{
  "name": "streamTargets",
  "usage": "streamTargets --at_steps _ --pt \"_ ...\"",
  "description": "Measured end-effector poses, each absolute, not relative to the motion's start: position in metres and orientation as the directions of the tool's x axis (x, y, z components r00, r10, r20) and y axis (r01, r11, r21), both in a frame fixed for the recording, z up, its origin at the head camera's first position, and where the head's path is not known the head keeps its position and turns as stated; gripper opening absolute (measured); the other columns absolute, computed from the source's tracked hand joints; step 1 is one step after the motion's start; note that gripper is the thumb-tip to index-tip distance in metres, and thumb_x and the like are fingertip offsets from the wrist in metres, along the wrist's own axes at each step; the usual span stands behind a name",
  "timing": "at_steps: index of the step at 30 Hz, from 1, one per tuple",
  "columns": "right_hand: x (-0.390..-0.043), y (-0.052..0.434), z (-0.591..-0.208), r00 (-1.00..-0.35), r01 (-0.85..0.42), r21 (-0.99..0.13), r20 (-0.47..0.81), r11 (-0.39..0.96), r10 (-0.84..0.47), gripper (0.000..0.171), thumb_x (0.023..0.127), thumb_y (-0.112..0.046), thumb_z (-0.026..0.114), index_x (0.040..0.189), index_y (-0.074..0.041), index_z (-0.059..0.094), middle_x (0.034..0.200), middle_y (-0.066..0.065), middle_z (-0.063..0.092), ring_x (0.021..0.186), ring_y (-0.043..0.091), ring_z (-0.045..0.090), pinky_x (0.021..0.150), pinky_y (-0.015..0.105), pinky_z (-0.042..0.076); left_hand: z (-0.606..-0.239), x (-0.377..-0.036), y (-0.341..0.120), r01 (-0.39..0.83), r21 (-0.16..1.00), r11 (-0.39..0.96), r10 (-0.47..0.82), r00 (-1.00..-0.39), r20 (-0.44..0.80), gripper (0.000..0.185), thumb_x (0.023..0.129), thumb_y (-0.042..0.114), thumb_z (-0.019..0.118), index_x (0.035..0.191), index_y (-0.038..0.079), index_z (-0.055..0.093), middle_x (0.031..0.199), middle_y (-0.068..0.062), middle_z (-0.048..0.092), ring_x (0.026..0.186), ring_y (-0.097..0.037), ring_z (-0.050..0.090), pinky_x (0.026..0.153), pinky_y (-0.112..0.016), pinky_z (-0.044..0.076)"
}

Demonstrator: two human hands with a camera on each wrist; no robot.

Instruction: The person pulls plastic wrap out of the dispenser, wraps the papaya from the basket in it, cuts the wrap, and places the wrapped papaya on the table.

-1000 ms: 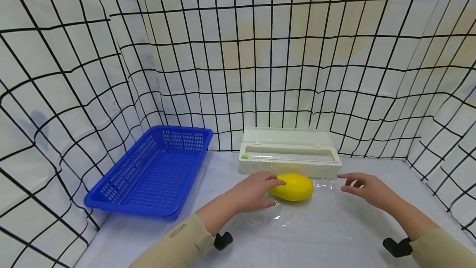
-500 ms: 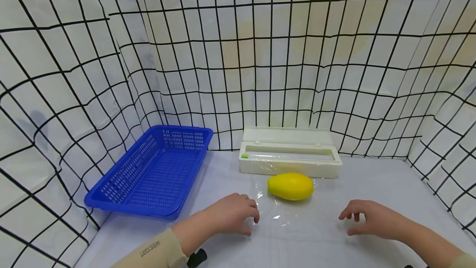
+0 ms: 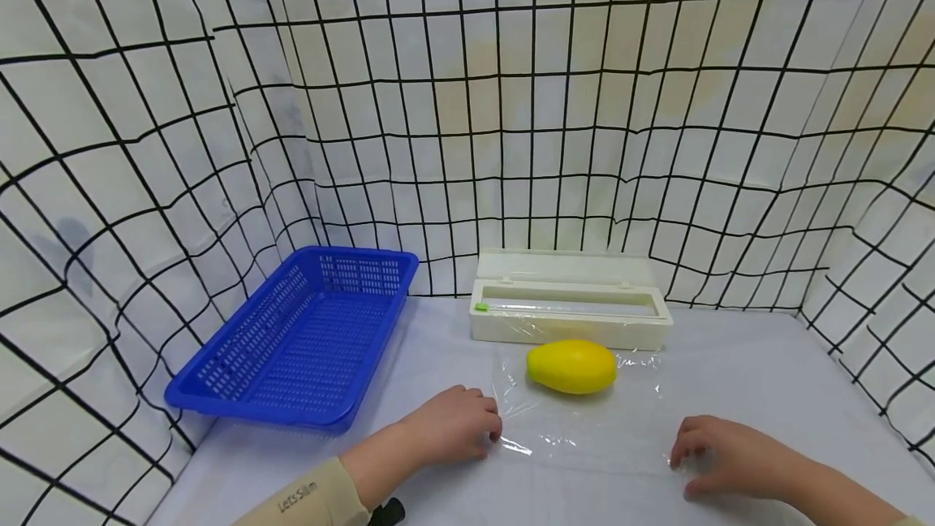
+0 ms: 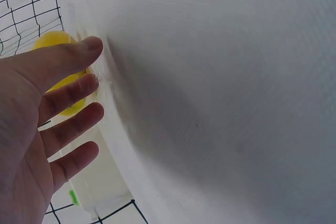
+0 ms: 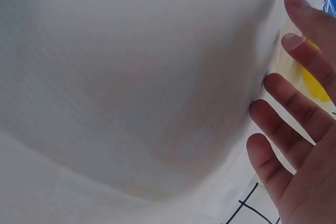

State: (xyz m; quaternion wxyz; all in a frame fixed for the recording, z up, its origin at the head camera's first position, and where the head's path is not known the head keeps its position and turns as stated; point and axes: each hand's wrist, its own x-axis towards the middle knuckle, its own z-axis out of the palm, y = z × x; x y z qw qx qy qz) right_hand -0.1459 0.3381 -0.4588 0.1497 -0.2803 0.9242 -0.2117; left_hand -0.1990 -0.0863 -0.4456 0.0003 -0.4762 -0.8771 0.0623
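Observation:
A yellow oval fruit (image 3: 572, 366) lies on a sheet of clear film (image 3: 584, 428) spread over the white table. My left hand (image 3: 488, 427) rests at the film's near left corner, where the edge is wrinkled and slightly raised. My right hand (image 3: 682, 459) rests at the near right corner. In the left wrist view the left hand (image 4: 63, 108) has straight, spread fingers, with the fruit (image 4: 52, 40) behind them. In the right wrist view the right hand (image 5: 294, 124) has spread, slightly bent fingers, and the fruit (image 5: 315, 85) shows between them. Neither hand plainly grips anything.
A cream film dispenser box (image 3: 570, 311) with its lid up stands just behind the fruit. A blue slotted basket (image 3: 299, 339) sits at the left. Grid-patterned cloth walls (image 3: 467, 104) close in the back and both sides of the table (image 3: 767, 380).
Both hands drew back from beside the fruit toward me and came down at the film's near corners. The film's near left edge has wrinkled. The fruit stayed put.

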Motion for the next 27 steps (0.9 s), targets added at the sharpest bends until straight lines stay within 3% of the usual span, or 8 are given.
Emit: streamTargets --at_steps 6,10,16,22,27 --pt "-0.143 0.334 -0.458 -0.800 -0.484 -0.413 -0.147 0.771 -0.581 0.008 0.082 -0.039 0.079 0.085 -0.038 0.071 0.092 -0.024 0.051 0.081 -0.001 0.048 0.073 0.028 0.051 -0.446 -0.199 -0.086 0.830 -0.118 0.545 0.831 -0.553 -0.053 0.012 0.087 0.029 0.075 0.080 0.034 0.067 0.086 0.018 0.058 0.081 -0.005 0.052 0.069 -0.022 0.040" --pt "-0.142 0.335 -0.459 -0.800 -0.496 -0.410 -0.127 0.766 -0.586 0.005 0.084 -0.036 0.077 0.083 -0.037 0.072 0.090 -0.024 0.052 0.079 -0.002 0.049 0.072 0.027 0.051 -0.444 -0.197 -0.086 0.823 -0.091 0.560 0.822 -0.566 -0.063 0.008 0.088 0.031 0.074 0.083 0.034 0.069 0.089 0.018 0.059 0.084 -0.005 0.053 0.073 -0.024 0.043" --pt "-0.141 0.339 -0.456 -0.803 -0.472 -0.443 -0.139 0.762 -0.579 0.006 0.087 -0.040 0.074 0.085 -0.035 0.072 0.091 -0.024 0.055 0.081 -0.002 0.050 0.073 0.027 0.052 -0.438 -0.190 -0.088 0.811 -0.055 0.582 0.809 -0.585 -0.054 0.004 0.091 0.032 0.072 0.087 0.033 0.070 0.091 0.019 0.063 0.088 -0.005 0.056 0.076 -0.027 0.046" --pt "-0.140 0.345 -0.451 -0.804 -0.448 -0.489 -0.144 0.748 -0.576 0.003 0.089 -0.035 0.073 0.087 -0.036 0.071 0.092 -0.024 0.057 0.081 -0.001 0.052 0.072 0.028 0.051 -0.434 -0.184 -0.088 0.810 -0.034 0.585 0.809 -0.586 -0.040 0.006 0.092 0.030 0.070 0.087 0.033 0.068 0.079 0.023 0.061 0.077 -0.004 0.053 0.072 -0.024 0.043" --pt "-0.141 0.348 -0.446 -0.797 -0.458 -0.518 -0.120 0.722 -0.592 0.006 0.092 -0.030 0.071 0.090 -0.036 0.071 0.095 -0.022 0.058 0.084 -0.002 0.053 0.070 0.029 0.051 -0.432 -0.183 -0.090 0.802 -0.030 0.597 0.802 -0.597 -0.012 0.003 0.092 0.030 0.070 0.090 0.032 0.069 0.087 0.018 0.061 0.082 -0.006 0.056 0.076 -0.027 0.046"
